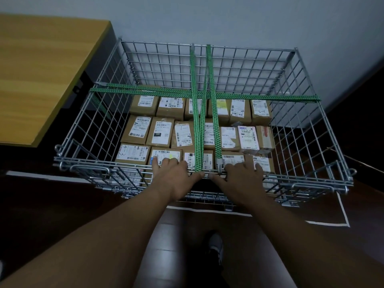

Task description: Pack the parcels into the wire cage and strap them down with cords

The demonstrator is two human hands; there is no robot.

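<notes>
Since the parcels (160,132) already cover the bottom of the wire cage (166,65) in three tight rows, the head view suggests the job is at its last step. Green long cords (196,121) run from the cage's far rim to its near rim, over a cross cord (249,97) stretched side to side, likely to stop boxes lifting out. The left hand (174,173) and right hand (241,173) rest on the cage's near rim beside the cord ends, fingers spread over the top wire and thumbs almost meeting, probably checking the hooks. A table (41,69) stands left of the cage.
</notes>
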